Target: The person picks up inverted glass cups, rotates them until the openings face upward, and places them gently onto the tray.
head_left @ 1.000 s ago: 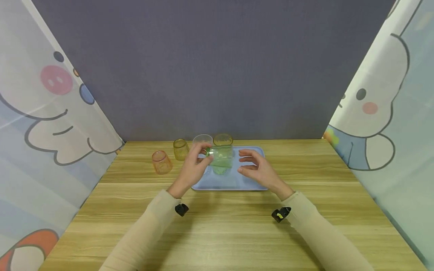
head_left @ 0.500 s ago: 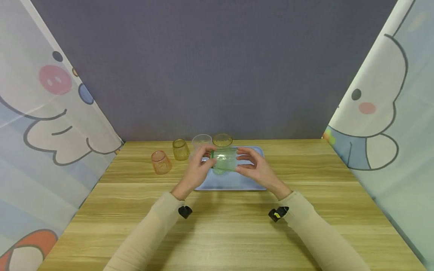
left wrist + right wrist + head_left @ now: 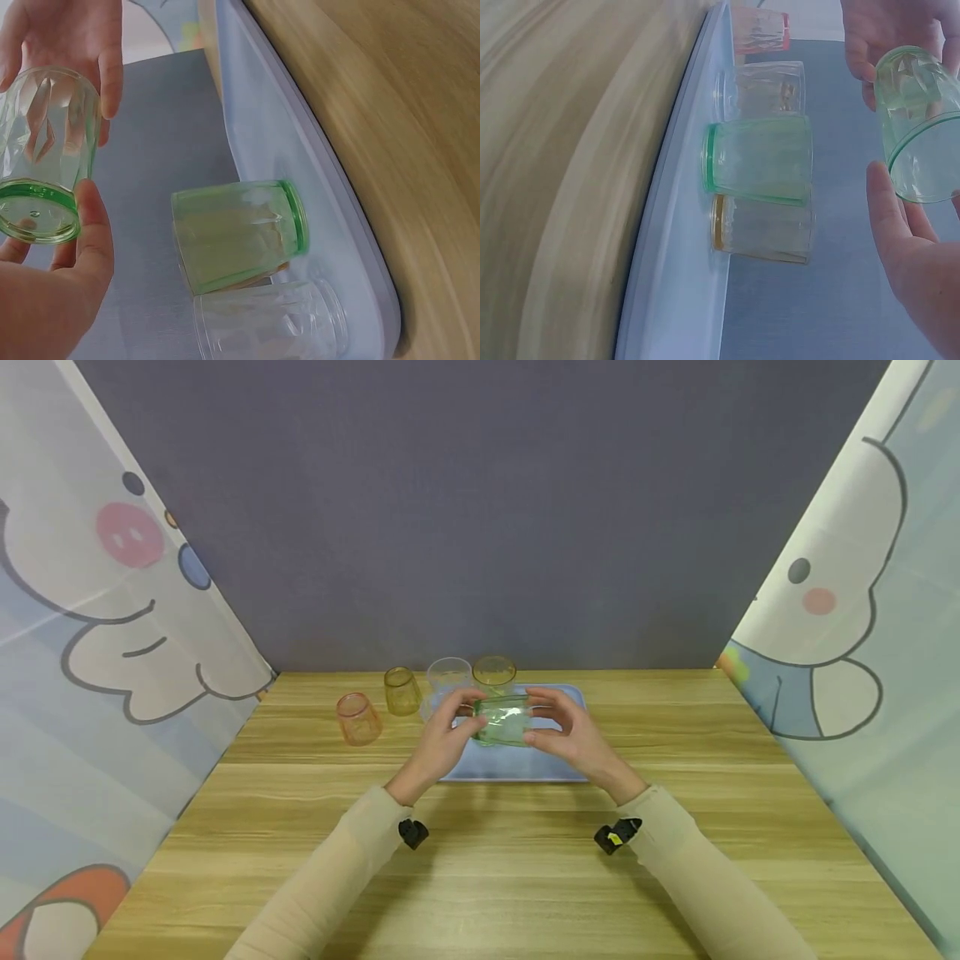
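My left grip (image 3: 438,737) and right grip (image 3: 573,739) both clamp one green glass (image 3: 504,722), held sideways above the blue tray (image 3: 517,767).

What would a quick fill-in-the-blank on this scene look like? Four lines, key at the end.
1. The held glass between the left hand and the right hand is tinted ____.
2. It is held on its ____ rather than upright.
3. In the head view, the pink glass and the yellow glass sit to the ____ of the tray.
4. In the right wrist view, the standing green glass is between the amber glass and the ____ glass.

Missing words: green; side; left; clear.
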Demonstrator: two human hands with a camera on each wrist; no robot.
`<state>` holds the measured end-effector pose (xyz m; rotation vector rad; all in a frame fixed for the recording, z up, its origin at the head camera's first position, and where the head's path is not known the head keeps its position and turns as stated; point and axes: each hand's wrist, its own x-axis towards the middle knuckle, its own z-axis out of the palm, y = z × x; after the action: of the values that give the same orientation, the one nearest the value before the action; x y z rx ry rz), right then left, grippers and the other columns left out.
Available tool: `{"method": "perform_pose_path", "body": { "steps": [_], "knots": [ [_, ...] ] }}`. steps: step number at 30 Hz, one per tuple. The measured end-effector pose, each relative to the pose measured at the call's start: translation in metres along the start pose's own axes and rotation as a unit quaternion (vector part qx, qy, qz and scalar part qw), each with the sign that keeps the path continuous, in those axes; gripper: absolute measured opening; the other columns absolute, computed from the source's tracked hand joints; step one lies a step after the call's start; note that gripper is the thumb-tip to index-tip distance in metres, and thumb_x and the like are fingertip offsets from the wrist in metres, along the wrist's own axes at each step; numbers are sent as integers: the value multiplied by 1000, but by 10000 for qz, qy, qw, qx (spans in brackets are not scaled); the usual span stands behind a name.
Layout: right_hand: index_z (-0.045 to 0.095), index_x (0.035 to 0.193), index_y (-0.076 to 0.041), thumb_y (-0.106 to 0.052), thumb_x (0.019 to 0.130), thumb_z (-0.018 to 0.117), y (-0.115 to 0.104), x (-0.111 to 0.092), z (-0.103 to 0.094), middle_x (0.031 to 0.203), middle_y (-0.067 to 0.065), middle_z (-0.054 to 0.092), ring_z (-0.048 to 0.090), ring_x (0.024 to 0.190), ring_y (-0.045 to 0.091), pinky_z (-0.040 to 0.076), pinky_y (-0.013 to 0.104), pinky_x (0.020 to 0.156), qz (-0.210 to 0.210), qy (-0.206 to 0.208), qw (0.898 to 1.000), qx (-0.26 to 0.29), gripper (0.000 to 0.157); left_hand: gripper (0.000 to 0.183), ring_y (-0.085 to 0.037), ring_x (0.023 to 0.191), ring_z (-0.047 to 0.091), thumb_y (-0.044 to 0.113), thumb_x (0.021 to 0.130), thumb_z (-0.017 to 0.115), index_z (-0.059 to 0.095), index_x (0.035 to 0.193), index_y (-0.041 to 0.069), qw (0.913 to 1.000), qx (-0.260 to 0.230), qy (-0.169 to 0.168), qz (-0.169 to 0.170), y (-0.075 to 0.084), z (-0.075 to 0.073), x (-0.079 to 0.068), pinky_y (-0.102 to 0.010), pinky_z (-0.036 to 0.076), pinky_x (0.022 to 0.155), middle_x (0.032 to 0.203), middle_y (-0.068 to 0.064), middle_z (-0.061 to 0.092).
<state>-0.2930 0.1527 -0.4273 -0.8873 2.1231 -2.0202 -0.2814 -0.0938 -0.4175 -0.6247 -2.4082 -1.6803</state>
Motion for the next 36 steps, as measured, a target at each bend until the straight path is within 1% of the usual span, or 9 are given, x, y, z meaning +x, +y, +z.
{"method": "perform_pose_path", "body": {
  "steps": [7,13,18,23,29,32,36],
  "knots": [
    [45,149,-7,-9,92,74,-2,-1,-2,145,18,43,46,132,35,50,38,101,-1,40,10000,45,64,38,-28,119,52,22,104,55,56,139,7,9999,-3,-116,-55,3,0,-1,-47,48,94,139,-8,52],
    [47,147,-4,-3,90,75,-4,1,-4,142,19,46,48,128,34,50,36,100,-41,120,9999,-40,64,40,-25,119,51,24,105,55,53,142,7,9996,67,-281,-78,3,-2,-1,-45,48,90,142,-7,51],
    [46,146,2,2,88,75,-6,3,-5,139,23,47,49,126,37,51,39,100,-95,191,9997,-120,65,39,-23,116,53,23,105,57,55,141,9,9993,230,-301,-37,2,-5,-1,-44,49,92,137,-6,54],
    [46,147,2,1,89,75,-7,2,-8,141,23,47,48,127,41,51,39,99,-41,166,9996,-243,65,36,-21,111,56,19,104,58,56,139,9,9986,442,-262,162,-1,-6,-2,-43,49,93,129,-6,56],
    [47,147,-1,-1,89,75,-9,1,-9,142,23,47,48,127,41,50,39,100,33,154,9992,-372,64,32,-21,105,58,14,103,58,59,135,9,9960,671,-192,566,-5,-8,-4,-43,50,90,121,-8,59],
    [48,146,-1,-1,89,75,-9,1,-10,142,23,47,48,127,41,50,41,100,19,158,9987,-493,64,31,-22,102,58,12,102,59,60,133,7,9936,848,-207,710,-7,-9,-4,-46,51,88,116,-9,60],
    [47,145,3,-1,87,76,-8,3,-13,141,22,49,50,126,41,50,44,101,-3,181,9979,-625,65,29,-21,97,58,11,101,60,62,129,5,9893,1225,-221,765,-10,-10,-4,-50,52,85,109,-8,61]
  ]
}}
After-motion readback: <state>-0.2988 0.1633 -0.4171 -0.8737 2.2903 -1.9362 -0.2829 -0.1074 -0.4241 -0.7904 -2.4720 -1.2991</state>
